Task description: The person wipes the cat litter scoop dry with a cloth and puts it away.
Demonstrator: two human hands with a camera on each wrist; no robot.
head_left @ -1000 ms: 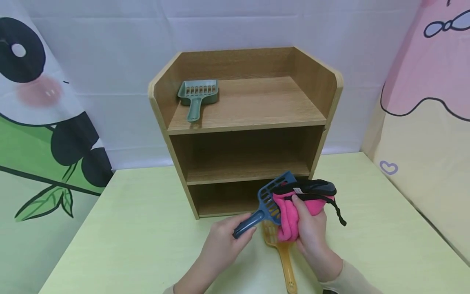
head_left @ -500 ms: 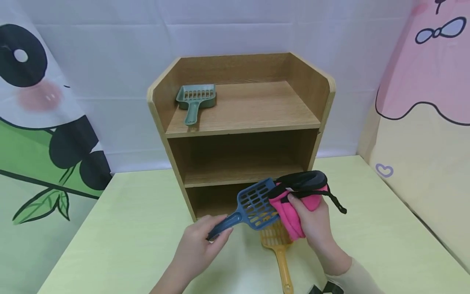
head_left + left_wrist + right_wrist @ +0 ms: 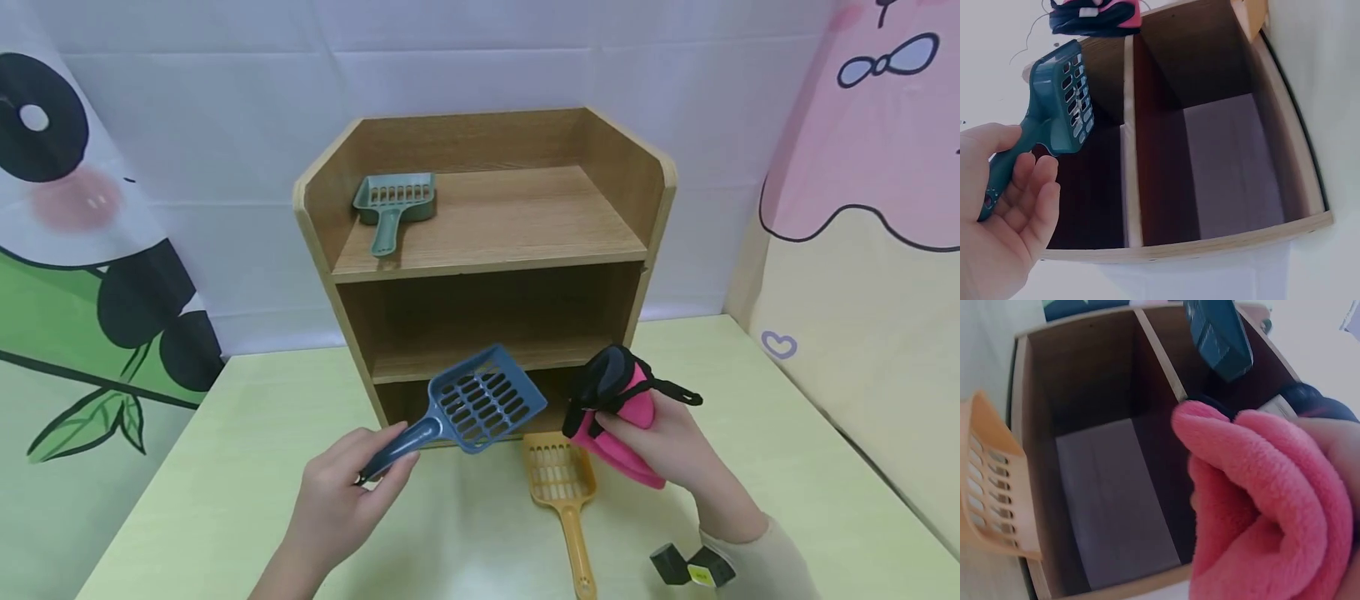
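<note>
My left hand (image 3: 333, 492) grips the handle of a blue slotted litter scoop (image 3: 486, 402), its head tilted up in front of the shelf's lower part. In the left wrist view the thumb and fingers lie around the scoop's handle (image 3: 1002, 169). To the right, my right hand (image 3: 671, 442) holds a bunched pink fleece item (image 3: 615, 458) with black trim and a black cord; what kind of thing it is cannot be told. Its fluffy folds (image 3: 1260, 487) fill much of the right wrist view. Scoop and fleece are apart. Beneath them a yellow litter scoop (image 3: 558, 475) lies on the table.
Behind the hands stands a wooden shelf unit (image 3: 525, 217) with three levels. A green litter scoop (image 3: 393, 200) sits on its top level at the left. Small black blocks (image 3: 693, 567) show beside the right sleeve. Printed cloths hang around the pale table (image 3: 210, 483).
My left hand has drawn the blue scoop left, away from the pink fleece item it overlapped. My right hand has turned the fleece item and moved slightly right. The yellow scoop now shows fully.
</note>
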